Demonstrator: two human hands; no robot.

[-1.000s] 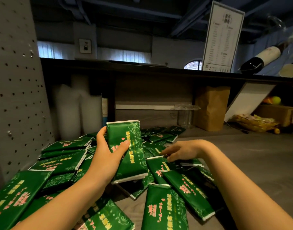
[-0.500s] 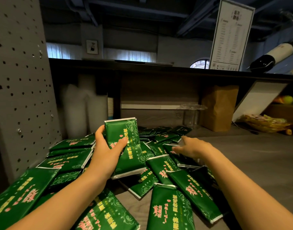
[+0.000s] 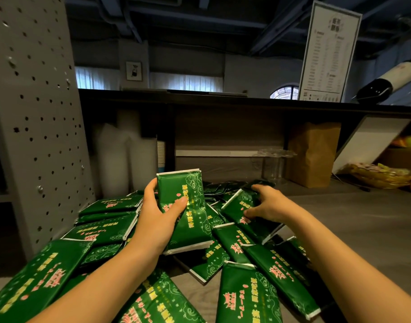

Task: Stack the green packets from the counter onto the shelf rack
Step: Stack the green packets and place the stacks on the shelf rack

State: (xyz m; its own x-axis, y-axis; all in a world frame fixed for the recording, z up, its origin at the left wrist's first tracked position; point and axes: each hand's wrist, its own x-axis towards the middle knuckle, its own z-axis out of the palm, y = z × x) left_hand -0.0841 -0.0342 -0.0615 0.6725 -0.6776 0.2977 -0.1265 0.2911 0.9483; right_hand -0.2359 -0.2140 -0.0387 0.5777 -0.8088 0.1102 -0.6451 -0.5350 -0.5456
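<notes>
Several green packets [image 3: 106, 231] with pink and yellow print lie in a loose heap on the grey counter [image 3: 353, 229]. My left hand [image 3: 158, 217] grips one green packet [image 3: 188, 210] upright above the heap, thumb across its front. To its right, my right hand [image 3: 267, 203] holds a second green packet [image 3: 239, 206] by its edge, tilted up off the pile. The grey perforated side of the shelf rack [image 3: 36, 117] stands at the left.
Under a dark upper shelf [image 3: 223, 101] at the back stand white cup stacks [image 3: 120, 164], clear plastic cups [image 3: 274, 164] and a brown paper bag [image 3: 314, 152]. A yellow wrapped bundle [image 3: 381, 176] lies at the far right. A menu board [image 3: 328, 52] and a wine bottle [image 3: 388, 82] sit on top.
My right hand reached farther into the heap and took hold of a packet, lifting its edge. My left hand kept holding its packet upright.
</notes>
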